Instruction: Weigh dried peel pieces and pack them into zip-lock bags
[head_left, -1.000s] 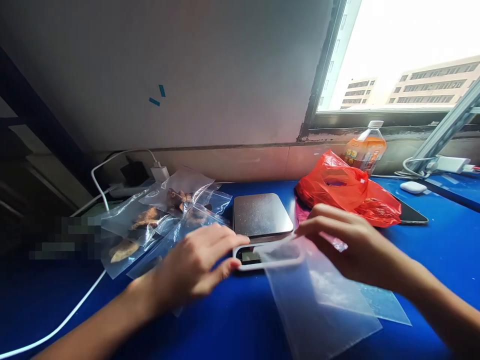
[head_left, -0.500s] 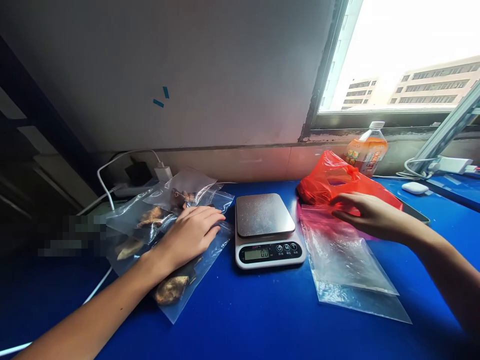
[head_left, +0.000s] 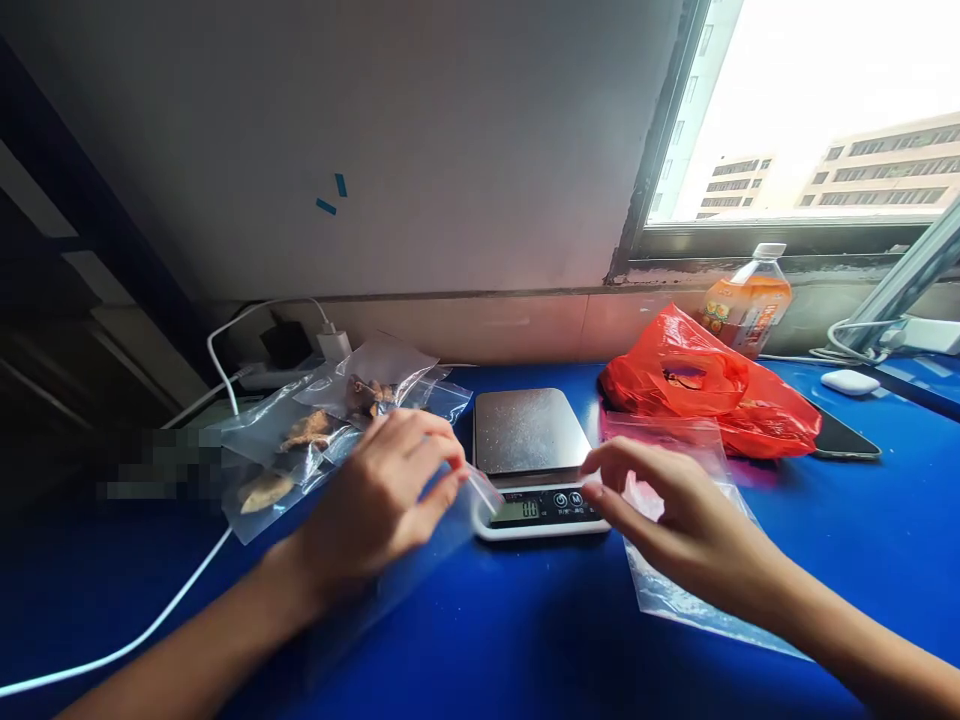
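Relative to the scale [head_left: 544,495], the left hand [head_left: 390,495] no longer rests over the filled bags [head_left: 304,430] at its left; it is now at the scale's left front corner, gripping a clear bag [head_left: 431,560]. That bag, flat left of the scale half a second ago, is now raised and motion-blurred, one corner at the scale's display. The right hand [head_left: 671,500], previously farther right by the red bag [head_left: 727,410], is now at the scale's right front edge.

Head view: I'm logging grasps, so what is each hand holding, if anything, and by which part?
The left hand pinches a clear plastic bag by its upper edge; the right hand holds nothing visible.
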